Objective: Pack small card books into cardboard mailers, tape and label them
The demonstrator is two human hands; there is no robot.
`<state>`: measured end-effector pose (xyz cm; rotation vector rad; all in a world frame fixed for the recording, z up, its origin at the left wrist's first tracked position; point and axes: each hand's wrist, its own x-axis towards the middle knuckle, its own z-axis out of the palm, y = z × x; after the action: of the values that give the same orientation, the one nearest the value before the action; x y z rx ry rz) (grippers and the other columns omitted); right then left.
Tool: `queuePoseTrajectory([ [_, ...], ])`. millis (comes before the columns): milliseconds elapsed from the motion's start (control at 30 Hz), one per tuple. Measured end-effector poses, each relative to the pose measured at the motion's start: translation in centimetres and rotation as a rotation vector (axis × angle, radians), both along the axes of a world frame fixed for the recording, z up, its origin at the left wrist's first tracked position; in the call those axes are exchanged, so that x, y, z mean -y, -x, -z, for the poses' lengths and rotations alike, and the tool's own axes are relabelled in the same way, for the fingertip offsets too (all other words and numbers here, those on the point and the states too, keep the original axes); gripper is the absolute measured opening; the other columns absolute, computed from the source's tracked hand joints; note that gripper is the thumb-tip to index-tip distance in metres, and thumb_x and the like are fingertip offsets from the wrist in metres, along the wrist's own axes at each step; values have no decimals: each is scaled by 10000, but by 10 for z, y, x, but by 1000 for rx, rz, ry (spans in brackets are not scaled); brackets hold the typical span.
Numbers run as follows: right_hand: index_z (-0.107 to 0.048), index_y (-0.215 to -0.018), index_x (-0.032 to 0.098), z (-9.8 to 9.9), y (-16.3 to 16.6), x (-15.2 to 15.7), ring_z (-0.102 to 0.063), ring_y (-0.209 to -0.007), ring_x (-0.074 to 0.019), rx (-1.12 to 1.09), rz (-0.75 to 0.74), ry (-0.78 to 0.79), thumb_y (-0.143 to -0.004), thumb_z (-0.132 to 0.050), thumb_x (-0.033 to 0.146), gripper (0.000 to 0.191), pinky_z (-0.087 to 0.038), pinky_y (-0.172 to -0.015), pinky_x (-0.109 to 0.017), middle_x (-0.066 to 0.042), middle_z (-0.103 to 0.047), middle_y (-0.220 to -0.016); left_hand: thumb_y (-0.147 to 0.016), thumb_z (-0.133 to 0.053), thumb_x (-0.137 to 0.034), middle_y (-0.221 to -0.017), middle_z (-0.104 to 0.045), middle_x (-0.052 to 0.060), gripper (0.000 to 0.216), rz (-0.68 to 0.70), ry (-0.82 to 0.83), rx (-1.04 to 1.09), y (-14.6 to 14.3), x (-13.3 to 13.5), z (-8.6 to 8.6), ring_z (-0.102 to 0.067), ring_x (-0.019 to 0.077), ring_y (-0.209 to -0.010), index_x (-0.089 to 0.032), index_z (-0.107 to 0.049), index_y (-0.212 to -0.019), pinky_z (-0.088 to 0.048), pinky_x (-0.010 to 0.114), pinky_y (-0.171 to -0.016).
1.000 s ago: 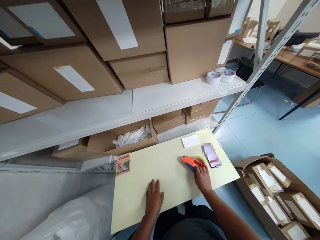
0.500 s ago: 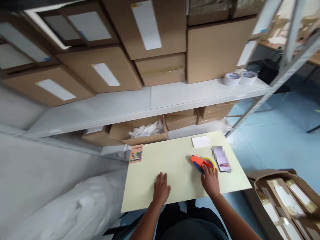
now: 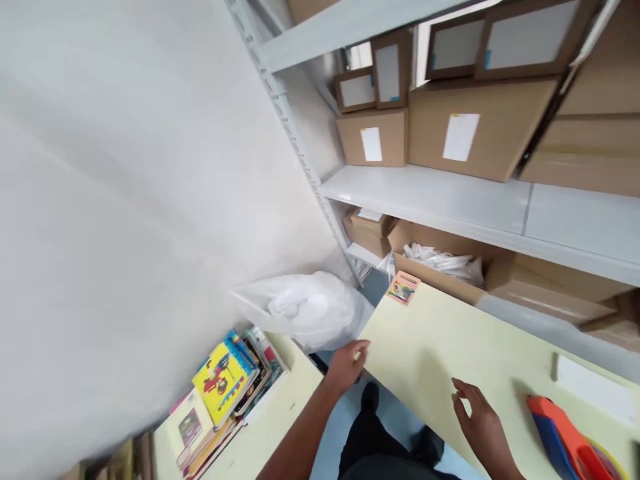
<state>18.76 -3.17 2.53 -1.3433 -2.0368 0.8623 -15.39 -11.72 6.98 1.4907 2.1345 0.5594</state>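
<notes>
My left hand (image 3: 346, 363) hovers at the left edge of the pale yellow table (image 3: 450, 347), fingers loosely apart, holding nothing. My right hand (image 3: 479, 419) rests open on the table's near edge, empty. The orange and blue tape dispenser (image 3: 563, 437) lies on the table to the right of my right hand, apart from it. A small pink card (image 3: 403, 288) lies at the table's far left corner. A white pad (image 3: 595, 389) lies at the far right.
A stack of colourful books (image 3: 227, 387) sits on a second low table at lower left. A white plastic bag (image 3: 305, 308) lies on the floor by the wall. Shelving (image 3: 450, 200) with cardboard boxes (image 3: 475, 133) stands behind the table; an open box (image 3: 440, 263) holds white items.
The view has swung sharply left, bringing the wall, bag and books into sight. My right hand has come off the tape dispenser. My left hand has moved off the tabletop to its left edge.
</notes>
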Motion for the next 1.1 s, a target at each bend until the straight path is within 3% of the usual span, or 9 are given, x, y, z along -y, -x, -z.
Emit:
queuePoseTrajectory([
  [100, -695, -1078, 268, -24, 68, -9, -764, -882, -286, -47, -124, 13, -929, -481, 466, 327, -648, -752, -420, -101, -762, -1051, -1018, -363, -302, -1284, -691, 44, 393, -212, -30, -195, 85, 7, -25, -634, 184, -1172, -239, -648, -1282, -493, 305, -1035],
  [200, -699, -1077, 244, -46, 140, -9, -757, -901, -271, -63, -267, 49, -944, -479, 428, 316, -637, -809, -419, -104, -767, -1041, -999, -420, -282, -1355, -638, 94, 404, -247, 253, -389, 170, 10, -32, -578, 230, -1245, -202, -584, -1360, -463, 361, -1065],
  [333, -692, -1099, 236, -67, 227, 2, -741, -910, -248, -62, -459, 117, -948, -488, 360, 282, -621, -825, -399, -99, -752, -1061, -941, -573, -265, -1255, -661, 135, 314, -247, 472, -379, 257, 5, -11, -588, 300, -1202, -169, -649, -1230, -504, 462, -985],
  [433, -684, -1132, 244, -76, 276, 13, -721, -952, -242, -37, -551, 161, -945, -496, 311, 273, -602, -868, -400, -89, -734, -1100, -943, -634, -340, -1290, -626, 112, 328, -230, 583, -362, 293, -2, 15, -603, 269, -1174, -164, -632, -1220, -519, 494, -982],
  [567, -695, -1117, 243, -79, 322, 20, -700, -1018, -252, -9, -593, 205, -929, -505, 278, 269, -577, -918, -417, -88, -725, -1117, -950, -635, -384, -1296, -616, 98, 386, -233, 634, -312, 311, -1, 43, -630, 240, -1121, -173, -598, -1271, -551, 473, -948],
  [700, -711, -1097, 214, -73, 363, 14, -706, -963, -236, -79, -552, 257, -920, -492, 296, 293, -580, -892, -401, -105, -727, -1103, -953, -632, -339, -1233, -656, 96, 312, -293, 566, -257, 314, 13, 50, -641, 234, -1106, -153, -636, -1203, -543, 465, -957],
  [867, -732, -1142, 234, -56, 425, -1, -708, -1013, -261, -158, -358, 499, -879, -568, 376, 341, -550, -966, -457, -97, -757, -1107, -924, -466, -77, -1143, -742, 95, 334, -440, 341, -181, 310, 34, 29, -671, 210, -1089, -180, -709, -1128, -510, 351, -983],
  [1000, -692, -1255, 232, -41, 462, 0, -690, -1079, -275, -164, -343, 728, -836, -634, 371, 445, -551, -960, -451, -102, -743, -1174, -931, -378, -137, -1185, -737, 67, 394, -595, 117, -126, 301, 53, 2, -685, 183, -1070, -200, -679, -1177, -523, 292, -934],
  [1100, -647, -1323, 250, -39, 474, 11, -656, -1150, -281, -145, -360, 759, -804, -670, 310, 523, -531, -983, -451, -103, -697, -1272, -898, -472, -271, -1049, -747, 71, 289, -847, -285, 135, 292, 69, -27, -693, 190, -951, -181, -685, -1073, -541, 286, -835],
])
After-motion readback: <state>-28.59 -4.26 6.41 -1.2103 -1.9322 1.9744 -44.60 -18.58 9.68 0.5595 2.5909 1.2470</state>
